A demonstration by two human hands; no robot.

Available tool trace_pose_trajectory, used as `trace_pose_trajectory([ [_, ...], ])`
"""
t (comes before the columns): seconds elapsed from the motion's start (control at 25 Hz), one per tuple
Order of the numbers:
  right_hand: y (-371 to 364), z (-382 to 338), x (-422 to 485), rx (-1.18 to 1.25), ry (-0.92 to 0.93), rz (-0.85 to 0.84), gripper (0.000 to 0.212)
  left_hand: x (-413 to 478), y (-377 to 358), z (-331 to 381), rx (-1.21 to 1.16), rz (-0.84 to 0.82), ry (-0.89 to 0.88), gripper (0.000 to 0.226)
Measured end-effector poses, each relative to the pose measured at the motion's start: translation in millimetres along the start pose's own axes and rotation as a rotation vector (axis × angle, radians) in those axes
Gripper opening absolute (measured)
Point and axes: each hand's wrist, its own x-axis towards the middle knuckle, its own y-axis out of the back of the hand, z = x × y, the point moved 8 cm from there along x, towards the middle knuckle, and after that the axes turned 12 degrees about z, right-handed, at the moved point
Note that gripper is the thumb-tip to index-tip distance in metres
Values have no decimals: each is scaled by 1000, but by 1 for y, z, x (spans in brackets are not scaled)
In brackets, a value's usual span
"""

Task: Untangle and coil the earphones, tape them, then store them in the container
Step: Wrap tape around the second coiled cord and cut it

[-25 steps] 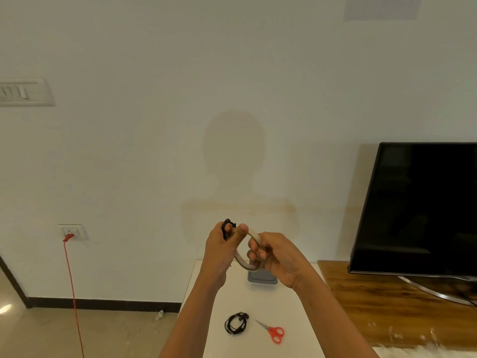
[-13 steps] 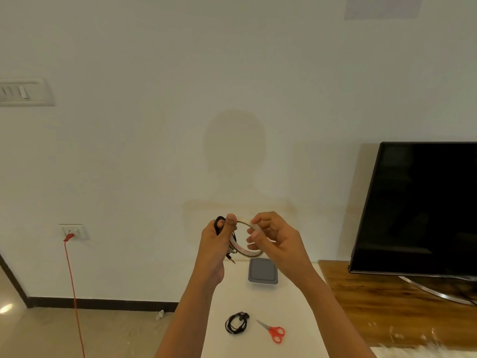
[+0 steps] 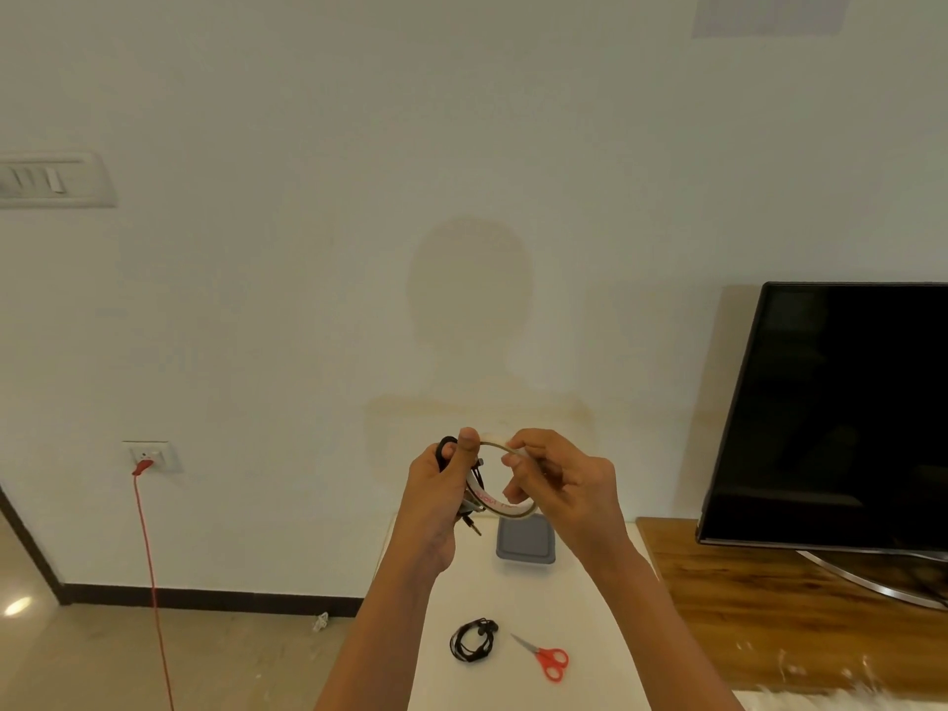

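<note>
My left hand (image 3: 436, 497) is raised above the white table (image 3: 585, 628), gripping a coiled black pair of earphones (image 3: 445, 450) whose jack hangs down below the palm. It also pinches the edge of a thin tape roll (image 3: 505, 505). My right hand (image 3: 561, 484) holds the roll's other side, with thumb and forefinger pinched on its top rim. A second coiled black pair of earphones (image 3: 473, 641) lies on the table. Behind the hands, a grey lidded container (image 3: 526, 541) sits on the table.
Red-handled scissors (image 3: 546, 657) lie right of the coiled earphones on the table. A black television (image 3: 841, 413) stands on a wooden cabinet (image 3: 769, 597) at the right. A red cable (image 3: 149, 556) hangs from a wall socket at the left.
Both hands rose from just above the container and turned the tape roll. The right hand's grip shifted from the roll's lower side to its upper rim.
</note>
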Motion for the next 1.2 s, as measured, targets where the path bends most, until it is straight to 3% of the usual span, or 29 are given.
trace_pose_trajectory([
  [0.2, 0, 2, 3, -30, -11, -52, 9, -3, 2, 1, 81, -25, 17, 37],
  [0.4, -9, 13, -2, -158, -44, -333, 8, -6, -1, 17, 354, -207, -142, 23],
  [0.6, -15, 16, -7, -192, -67, -366, 9, -12, -6, 8, 465, -275, -56, 16],
  [0.76, -10, 14, -6, -212, -44, -314, 30, -24, -13, 1, 319, -324, 97, 22],
  [0.96, -6, 7, -1, -178, -28, -297, 36, -25, -14, -1, 207, -345, 68, 31],
  [1.2, -3, -1, 3, -161, 20, -294, 45, -27, -18, -2, 160, -329, 114, 25],
])
